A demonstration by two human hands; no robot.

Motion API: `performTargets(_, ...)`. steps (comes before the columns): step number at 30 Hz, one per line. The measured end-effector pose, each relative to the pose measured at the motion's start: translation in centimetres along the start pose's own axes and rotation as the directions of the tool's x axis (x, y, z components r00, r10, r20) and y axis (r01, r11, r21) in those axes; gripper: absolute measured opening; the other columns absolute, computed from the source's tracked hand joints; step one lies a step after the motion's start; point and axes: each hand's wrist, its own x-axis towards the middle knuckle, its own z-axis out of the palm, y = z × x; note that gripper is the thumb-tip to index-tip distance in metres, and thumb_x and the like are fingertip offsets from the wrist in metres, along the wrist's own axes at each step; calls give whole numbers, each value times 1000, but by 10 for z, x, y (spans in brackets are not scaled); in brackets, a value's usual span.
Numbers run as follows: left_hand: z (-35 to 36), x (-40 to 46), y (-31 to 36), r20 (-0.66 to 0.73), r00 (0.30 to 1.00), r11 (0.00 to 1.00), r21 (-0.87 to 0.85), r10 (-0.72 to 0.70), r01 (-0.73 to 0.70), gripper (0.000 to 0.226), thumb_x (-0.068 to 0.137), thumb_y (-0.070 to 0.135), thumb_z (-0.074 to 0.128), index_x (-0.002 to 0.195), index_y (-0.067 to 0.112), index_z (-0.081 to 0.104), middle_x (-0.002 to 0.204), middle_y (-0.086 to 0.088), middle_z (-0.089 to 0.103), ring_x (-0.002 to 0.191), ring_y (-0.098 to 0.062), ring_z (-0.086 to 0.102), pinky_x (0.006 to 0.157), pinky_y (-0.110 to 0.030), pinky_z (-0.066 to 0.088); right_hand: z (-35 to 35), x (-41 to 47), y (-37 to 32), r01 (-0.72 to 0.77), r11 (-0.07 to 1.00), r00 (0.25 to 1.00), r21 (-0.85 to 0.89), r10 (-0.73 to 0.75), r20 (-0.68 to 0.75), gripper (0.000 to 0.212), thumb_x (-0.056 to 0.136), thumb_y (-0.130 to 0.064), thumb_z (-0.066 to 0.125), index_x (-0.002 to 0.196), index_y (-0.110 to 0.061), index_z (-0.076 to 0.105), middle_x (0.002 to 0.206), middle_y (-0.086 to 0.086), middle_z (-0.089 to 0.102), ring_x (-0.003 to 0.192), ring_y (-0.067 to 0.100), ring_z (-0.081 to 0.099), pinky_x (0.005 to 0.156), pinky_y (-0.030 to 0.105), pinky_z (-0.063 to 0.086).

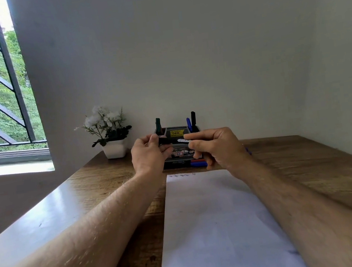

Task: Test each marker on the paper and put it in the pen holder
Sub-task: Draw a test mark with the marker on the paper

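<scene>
Both my hands are raised in front of the black pen holder point(176, 131). My right hand point(212, 146) grips the white barrel of a marker point(184, 141), held level. My left hand point(149, 154) pinches its black cap end point(164, 140); whether the cap is on or off I cannot tell. The holder carries a green marker point(158, 125) on its left, a blue marker point(189, 123) and a black marker point(193, 119) on its right. White paper point(214, 227) lies on the desk below my arms, with small test marks point(182, 175) along its far edge.
A marker box point(180, 157) lies in front of the holder, with a red and a blue marker point(198, 163) beside it. A white flower pot point(115, 148) stands at the back left. The wooden desk point(307, 173) meets the wall behind; a barred window is at left.
</scene>
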Motion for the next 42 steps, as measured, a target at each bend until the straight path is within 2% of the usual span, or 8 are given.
performTargets(9, 4, -5, 3, 59, 994, 994, -49, -91, 94, 6, 99, 15, 56, 99, 10, 57, 101, -17, 72, 82, -22, 75, 68, -31, 63, 6, 1, 2, 36, 991, 994, -127, -48, -95, 4, 88, -16, 73, 85, -17, 71, 63, 1, 66, 45, 6, 53, 47, 22, 47)
performTargets(16, 9, -12, 4, 112, 985, 969, -194, -133, 153, 5, 96, 11, 60, 99, 7, 61, 99, -20, 74, 80, -26, 76, 65, -33, 63, 4, 0, -5, -104, 992, 989, 70, 110, -96, 15, 93, -16, 67, 80, -9, 65, 39, -8, 50, 32, 6, 39, 35, 18, 35)
performTargets(24, 8, -12, 3, 190, 978, 949, -284, -84, 137, 22, 96, 7, 59, 117, 6, 56, 102, -19, 74, 86, -27, 76, 72, -35, 63, 5, 0, -6, -221, 952, 964, 213, 246, -97, 22, 93, -25, 67, 74, -13, 64, 43, 2, 46, 29, 9, 30, 35, 19, 27)
performTargets(27, 8, -14, 3, 211, 974, 952, -275, -79, 137, 25, 95, 2, 60, 117, 9, 51, 103, -19, 73, 84, -27, 76, 71, -36, 63, 6, 0, -4, -230, 954, 963, 193, 251, -94, 21, 93, -27, 68, 78, -12, 65, 44, 2, 46, 30, 10, 31, 35, 20, 27)
performTargets(30, 9, -17, 0, 234, 967, 973, -180, -103, 147, 49, 88, -8, 63, 126, 16, 44, 113, -23, 68, 91, -31, 74, 71, -36, 63, 8, 0, -3, -238, 964, 963, 118, 250, -103, 21, 92, -30, 69, 81, -13, 67, 44, 0, 47, 31, 9, 34, 35, 21, 29)
performTargets(34, 14, -19, -2, 207, 975, 994, -62, -79, 93, 59, 86, -10, 66, 129, 20, 38, 122, -22, 60, 96, -30, 72, 75, -35, 62, 6, 3, -1, -235, 971, 965, 46, 238, -109, 25, 90, -36, 70, 82, -12, 70, 49, 1, 51, 34, 8, 38, 36, 20, 33)
performTargets(38, 20, -16, 8, 169, 983, 995, -81, 66, -53, 54, 87, -10, 65, 125, 20, 41, 104, -15, 65, 89, -24, 73, 77, -33, 62, 8, 9, 0, -160, 987, 967, -5, 156, -201, 62, 83, -62, 65, 80, -1, 72, 46, -5, 53, 36, 5, 41, 49, 25, 37)
performTargets(42, 14, -7, 16, 113, 948, 955, -36, 298, -295, 56, 87, -12, 63, 120, 32, 48, 97, -13, 68, 93, -23, 72, 81, -36, 61, 6, 8, 1, -91, 954, 936, -286, -17, -353, 66, 88, -68, 49, 91, -6, 72, 43, -9, 41, 34, 2, 38, 39, 12, 29)
